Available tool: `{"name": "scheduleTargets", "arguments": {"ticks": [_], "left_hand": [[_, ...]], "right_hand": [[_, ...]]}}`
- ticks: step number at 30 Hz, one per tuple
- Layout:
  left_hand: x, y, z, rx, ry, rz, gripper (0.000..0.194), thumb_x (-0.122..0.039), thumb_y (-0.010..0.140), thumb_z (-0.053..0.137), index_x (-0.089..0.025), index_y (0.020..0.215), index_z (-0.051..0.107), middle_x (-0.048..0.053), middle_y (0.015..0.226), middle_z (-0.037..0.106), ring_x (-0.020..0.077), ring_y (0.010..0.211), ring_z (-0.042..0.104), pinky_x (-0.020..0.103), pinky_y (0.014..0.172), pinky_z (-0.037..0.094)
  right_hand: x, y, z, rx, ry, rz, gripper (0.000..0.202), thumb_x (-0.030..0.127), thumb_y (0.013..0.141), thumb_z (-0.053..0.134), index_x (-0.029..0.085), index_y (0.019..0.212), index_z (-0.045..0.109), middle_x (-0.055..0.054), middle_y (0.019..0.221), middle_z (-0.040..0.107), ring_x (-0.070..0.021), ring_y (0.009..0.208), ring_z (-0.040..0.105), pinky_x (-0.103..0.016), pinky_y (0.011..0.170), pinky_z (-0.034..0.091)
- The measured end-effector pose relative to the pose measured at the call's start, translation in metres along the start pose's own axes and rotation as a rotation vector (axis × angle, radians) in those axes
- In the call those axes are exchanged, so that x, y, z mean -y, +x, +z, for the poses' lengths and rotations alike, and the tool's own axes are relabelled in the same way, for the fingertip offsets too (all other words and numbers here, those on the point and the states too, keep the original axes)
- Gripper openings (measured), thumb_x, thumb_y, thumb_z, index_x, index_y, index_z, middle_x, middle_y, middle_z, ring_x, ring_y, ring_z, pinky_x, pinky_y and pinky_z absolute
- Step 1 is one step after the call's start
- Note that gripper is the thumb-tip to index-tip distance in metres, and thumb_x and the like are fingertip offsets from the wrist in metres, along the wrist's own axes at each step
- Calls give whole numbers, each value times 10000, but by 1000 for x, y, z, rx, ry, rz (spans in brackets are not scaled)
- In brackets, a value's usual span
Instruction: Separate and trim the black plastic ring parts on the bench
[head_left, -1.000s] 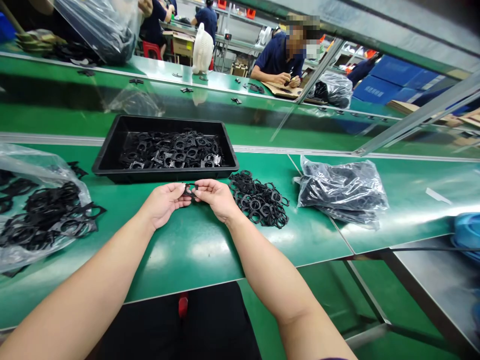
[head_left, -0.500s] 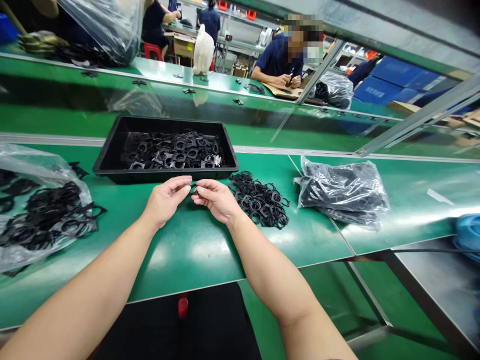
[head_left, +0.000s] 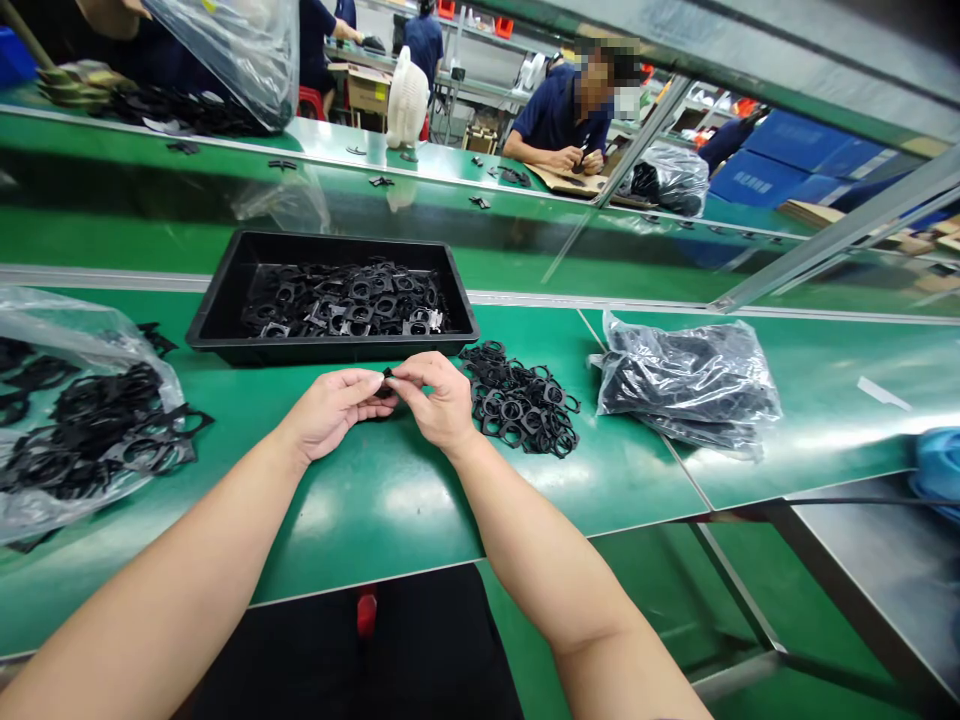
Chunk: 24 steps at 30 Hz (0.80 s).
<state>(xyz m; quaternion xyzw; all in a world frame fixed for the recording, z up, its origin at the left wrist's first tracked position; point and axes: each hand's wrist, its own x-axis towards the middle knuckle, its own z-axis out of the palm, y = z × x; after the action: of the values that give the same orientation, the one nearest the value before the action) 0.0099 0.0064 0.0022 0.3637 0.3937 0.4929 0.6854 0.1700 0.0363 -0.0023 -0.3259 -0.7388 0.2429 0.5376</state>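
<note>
My left hand (head_left: 335, 410) and my right hand (head_left: 439, 400) meet over the green table, in front of a black tray (head_left: 330, 350) of black ring-shaped parts. Between their fingertips is a small black part (head_left: 387, 381), pinched from both sides and mostly hidden by the fingers. A loose pile of black rings (head_left: 525, 400) lies just right of my right hand. At the left, an open clear bag (head_left: 97, 420) holds more black parts, some spilling over its edge.
A closed clear bag of black parts (head_left: 686, 380) lies to the right. Behind the tray a rail (head_left: 555, 303) crosses the table, with a raised green surface beyond. Across it, a person (head_left: 562, 125) handles something small. A metal post (head_left: 832, 230) slants at the right.
My fingertips have drawn closer together around the small black part. My right hand has turned slightly, and its fingers are now more bunched. The person across has moved their hands a little.
</note>
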Motion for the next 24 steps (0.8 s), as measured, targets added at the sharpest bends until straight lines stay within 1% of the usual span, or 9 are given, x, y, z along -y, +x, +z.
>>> {"name": "scheduleTargets", "arguments": {"ticks": [6,9,14,20,24], "left_hand": [[0,-2,3,-4,-26,-20,173,-284,744,697,-126,814,707,59,802,701,154,767,657,310,778,527],[0,-3,4,-25,-37,-3,164,-280,730,710,-125,784,706,55,792,699,147,754,655,308,777,532],[3,-2,7,-47,-30,39,188,-289,716,724,-113,779,710,60,825,698,140,780,648,300,814,524],[3,-2,7,-47,-9,45,181,-294,708,728,-124,769,716,50,802,701,135,745,652,277,775,528],[1,-3,7,-53,11,40,190,-304,697,734,-127,763,716,48,791,702,139,732,655,272,751,527]], "right_hand": [[0,-1,-2,18,-90,-106,60,228,814,619,205,788,667,-39,822,644,-130,780,608,-264,727,523],[1,-1,-3,41,-128,-103,79,253,822,610,204,779,655,-41,832,638,-131,789,606,-261,734,523],[2,-1,-2,25,-127,-113,77,249,824,608,199,773,638,-39,820,629,-131,805,603,-259,746,521],[1,-1,-1,11,-146,-115,77,250,837,589,200,788,623,-37,820,619,-133,802,596,-262,736,518],[1,-2,-2,-27,-144,-173,75,212,843,579,197,808,643,-43,856,615,-121,793,592,-244,717,508]]}}
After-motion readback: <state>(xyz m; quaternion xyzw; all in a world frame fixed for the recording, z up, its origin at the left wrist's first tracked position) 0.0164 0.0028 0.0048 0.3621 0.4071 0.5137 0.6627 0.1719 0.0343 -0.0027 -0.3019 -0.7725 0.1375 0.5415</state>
